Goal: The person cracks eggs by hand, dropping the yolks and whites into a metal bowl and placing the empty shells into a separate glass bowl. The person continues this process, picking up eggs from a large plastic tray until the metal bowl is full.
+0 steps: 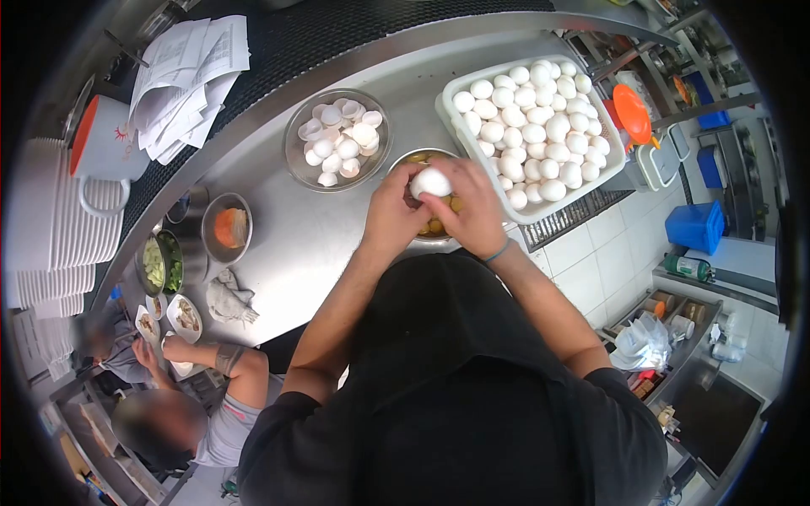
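Observation:
Between my two hands is a white egg, held over a metal bowl that stands on the steel counter. My left hand has its fingers closed around the egg's left side. From the right, my right hand grips the same egg, its thumb across the front. Yellow yolks show in the bowl beneath; my hands hide much of it. To the left sits a clear bowl of broken eggshells. A white tray heaped with whole eggs stands at the right.
A small bowl with orange food, a grey cloth and white dishes lie to the left. A co-worker reaches toward those dishes. Papers and a mug are at the upper left.

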The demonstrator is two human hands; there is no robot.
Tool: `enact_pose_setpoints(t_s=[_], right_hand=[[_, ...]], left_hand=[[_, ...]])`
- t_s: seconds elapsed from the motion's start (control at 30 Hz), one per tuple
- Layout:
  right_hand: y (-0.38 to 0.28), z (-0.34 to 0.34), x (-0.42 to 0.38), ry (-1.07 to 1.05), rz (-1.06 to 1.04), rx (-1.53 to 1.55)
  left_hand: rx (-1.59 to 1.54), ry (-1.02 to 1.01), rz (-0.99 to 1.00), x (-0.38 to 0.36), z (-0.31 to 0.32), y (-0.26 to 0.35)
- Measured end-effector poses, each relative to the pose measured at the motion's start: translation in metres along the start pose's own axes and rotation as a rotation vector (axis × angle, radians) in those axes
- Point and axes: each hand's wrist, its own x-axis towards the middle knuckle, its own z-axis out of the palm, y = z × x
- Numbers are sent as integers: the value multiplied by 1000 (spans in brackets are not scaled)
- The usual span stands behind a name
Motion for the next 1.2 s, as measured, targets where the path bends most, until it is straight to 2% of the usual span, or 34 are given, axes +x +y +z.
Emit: enact_pose_setpoints(t_s=[0.07, 0.17, 0.2, 0.3, 0.33, 0.43, 0.53, 0.7, 0.73, 0.83, 0.93, 1.2], right_hand=[[11, 12, -10, -75, 36, -1], [3, 1, -2, -154, 264, 85], [11, 6, -2, -125, 281, 194], [24, 6, -1, -156, 790, 590], [26, 2, 0, -177, 867, 724], [16, -3, 7, -205, 982, 863], [12, -5, 12, -467, 832, 544], [19, -2, 13, -467, 862, 555], [21, -2, 12, -462, 863, 555], [26, 9, 1, -364, 644, 316], [26, 12, -1, -310, 561, 264], [22, 15, -3, -347, 479, 222]], left_hand=[[39, -15, -52, -4, -3, -1], [5, -7, -95, -7, -6, -11], [-24, -2, -99, -8, -6, -13], [-28, -15, -111, -7, -9, -13], [-45, -22, -113, -7, -10, -12], [-92, -49, -108, -5, -13, -10], [-108, -99, -73, -6, -16, -8], [-163, -151, -40, -6, -25, -5], [-193, -145, -98, -6, -27, -4], [-246, -124, -216, -7, -28, -2], [-252, -90, -214, -6, -27, -3], [-266, 2, -211, -11, -19, -16]])
